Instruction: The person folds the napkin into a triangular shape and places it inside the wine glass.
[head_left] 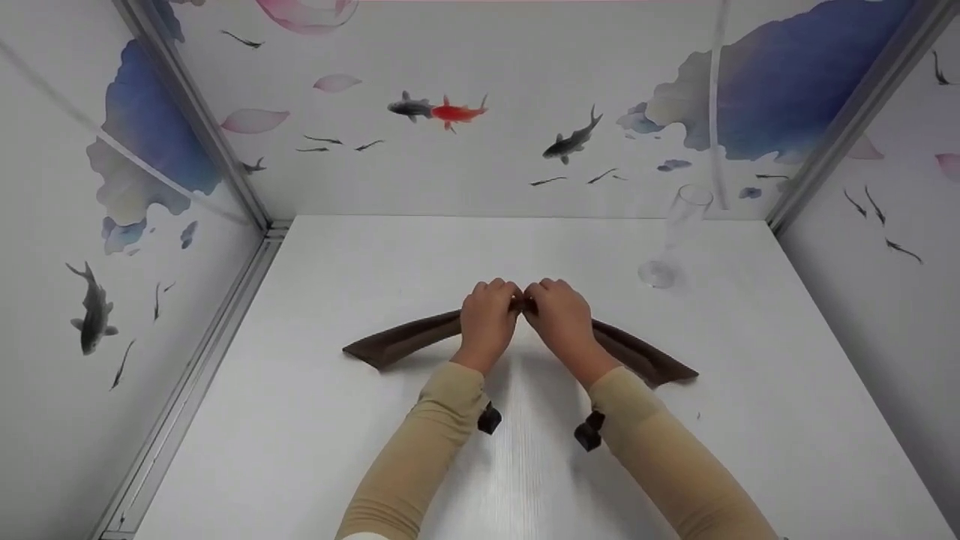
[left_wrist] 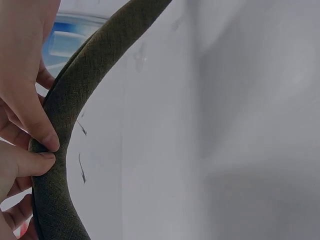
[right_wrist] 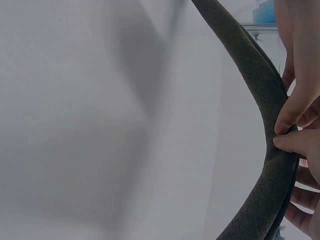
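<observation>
A long strip of folded dark brown cloth [head_left: 420, 341] arches across the middle of the table, its two ends drooping to either side. Side by side at its centre, my left hand [head_left: 489, 319] and right hand [head_left: 559, 315] pinch it between thumbs and fingers. In the left wrist view the cloth [left_wrist: 75, 95] shows a woven texture and layered edges, with both thumb tips nearly meeting on its near face. The right wrist view shows the same pinch on the cloth [right_wrist: 272, 100], fingers behind it.
A tall clear glass [head_left: 679, 236] with a round foot stands at the back right of the white table [head_left: 315, 442]. White panels painted with fish and petals enclose the table at the back and both sides. Small black cameras [head_left: 489, 418] sit at the wrists.
</observation>
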